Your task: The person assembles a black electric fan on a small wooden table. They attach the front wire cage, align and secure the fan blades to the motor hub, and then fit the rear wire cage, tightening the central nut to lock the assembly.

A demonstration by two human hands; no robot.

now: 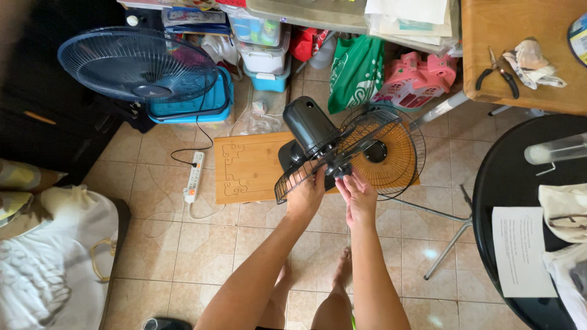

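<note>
A dark grey table fan stands on a low wooden board on the tiled floor. Its rear wire guard is mounted and the blades are off. My left hand grips the lower rim of the guard beside the motor hub. My right hand has its fingers pinched at the centre shaft of the fan. Whether it holds a small part there is hidden by the fingers.
A blue fan front guard leans at the upper left above a blue tub. A white power strip lies on the tiles. A wooden table with pliers stands upper right, a black round table at right. My bare feet are below.
</note>
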